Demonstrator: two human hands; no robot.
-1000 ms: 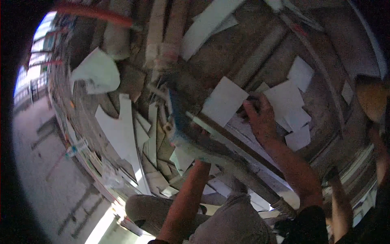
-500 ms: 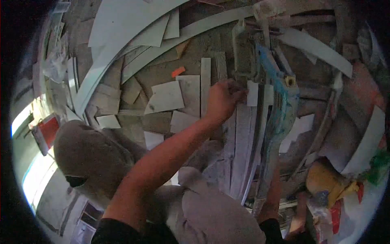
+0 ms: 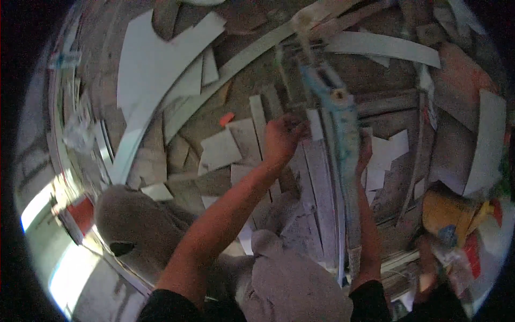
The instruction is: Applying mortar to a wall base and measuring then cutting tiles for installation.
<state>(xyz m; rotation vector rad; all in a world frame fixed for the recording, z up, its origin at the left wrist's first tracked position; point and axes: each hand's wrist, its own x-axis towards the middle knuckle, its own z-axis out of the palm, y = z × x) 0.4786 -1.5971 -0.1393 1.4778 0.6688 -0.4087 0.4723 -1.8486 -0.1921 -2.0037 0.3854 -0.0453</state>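
My left hand (image 3: 284, 140) is closed, fingers curled against the left edge of a small white strip (image 3: 315, 124). Whether a grip is on the strip or on something hidden cannot be seen. The strip lies at the far end of long pale boards (image 3: 317, 185) that run toward me. Just right of them stands a long, worn blue metal arm (image 3: 343, 129) with a round fitting near its far end. My right hand (image 3: 366, 151) is beyond the arm's right side, partly hidden by it, and its fingers do not show clearly.
White board offcuts (image 3: 220, 150) and a large curved white sheet (image 3: 142, 70) litter the floor at left. More offcuts (image 3: 380, 161) lie at right. A yellow-brown container (image 3: 445, 212) stands lower right, near a bare limb (image 3: 426, 263) with dark cloth.
My right hand has come forward from low behind the blue arm to beside its middle. The view has shifted and turned; my left hand stays by the white strip.
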